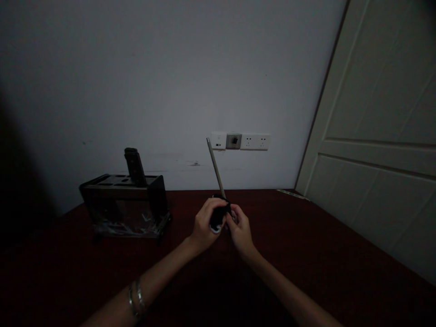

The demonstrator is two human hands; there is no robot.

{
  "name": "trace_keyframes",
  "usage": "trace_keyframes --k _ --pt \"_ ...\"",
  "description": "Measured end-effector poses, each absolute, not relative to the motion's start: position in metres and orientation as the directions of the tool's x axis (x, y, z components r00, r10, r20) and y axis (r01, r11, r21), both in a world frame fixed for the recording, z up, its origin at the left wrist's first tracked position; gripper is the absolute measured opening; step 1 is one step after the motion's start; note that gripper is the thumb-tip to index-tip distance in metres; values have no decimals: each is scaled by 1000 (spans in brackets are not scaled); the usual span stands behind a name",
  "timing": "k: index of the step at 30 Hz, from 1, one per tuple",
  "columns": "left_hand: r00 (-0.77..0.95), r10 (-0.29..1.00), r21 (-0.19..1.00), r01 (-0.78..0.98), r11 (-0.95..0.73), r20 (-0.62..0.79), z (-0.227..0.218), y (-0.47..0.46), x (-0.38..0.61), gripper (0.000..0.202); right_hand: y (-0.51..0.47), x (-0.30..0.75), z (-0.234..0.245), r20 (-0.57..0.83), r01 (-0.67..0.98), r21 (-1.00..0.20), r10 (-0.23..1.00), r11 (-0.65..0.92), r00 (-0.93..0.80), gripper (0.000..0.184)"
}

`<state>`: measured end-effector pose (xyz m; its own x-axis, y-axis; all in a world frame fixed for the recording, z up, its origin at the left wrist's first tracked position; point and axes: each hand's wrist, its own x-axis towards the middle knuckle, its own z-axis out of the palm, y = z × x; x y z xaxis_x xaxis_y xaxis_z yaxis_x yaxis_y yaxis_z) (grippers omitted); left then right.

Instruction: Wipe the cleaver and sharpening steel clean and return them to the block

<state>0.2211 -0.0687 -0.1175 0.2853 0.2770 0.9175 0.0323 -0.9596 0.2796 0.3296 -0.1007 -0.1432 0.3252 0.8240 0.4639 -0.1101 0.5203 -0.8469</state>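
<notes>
My left hand [205, 221] is wrapped round the black handle [218, 217] of a sharpening steel, whose grey rod [215, 165] rises up and slightly left toward the wall. My right hand [240, 228] is closed against the same handle from the right, its fingers pinching at the handle's top. Both hands hover just above the dark red table [306, 254], near its middle. Two bangles [136, 299] sit on my left wrist.
A black knife block with a clear front [126, 204] stands at the left back of the table, one black knife handle [135, 165] sticking out. White wall sockets [240, 141] sit on the wall behind. A pale door [381, 136] is at the right.
</notes>
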Motion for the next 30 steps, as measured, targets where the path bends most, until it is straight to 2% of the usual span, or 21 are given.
trace_keyframes --k 5,12,20,30 --pt "326 255 261 26 -965 910 -117 -65 218 23 -102 328 -142 443 -165 -849 846 502 297 21" --pt "242 411 407 68 -911 879 -118 -66 219 20 -106 332 -134 422 -247 -843 873 477 246 20" --pt "282 429 435 44 -899 858 -120 -61 218 16 -106 335 -139 422 -275 -838 879 471 221 20" --pt "298 530 536 69 -841 794 -118 -52 217 14 -104 337 -144 424 -337 -815 882 471 207 20"
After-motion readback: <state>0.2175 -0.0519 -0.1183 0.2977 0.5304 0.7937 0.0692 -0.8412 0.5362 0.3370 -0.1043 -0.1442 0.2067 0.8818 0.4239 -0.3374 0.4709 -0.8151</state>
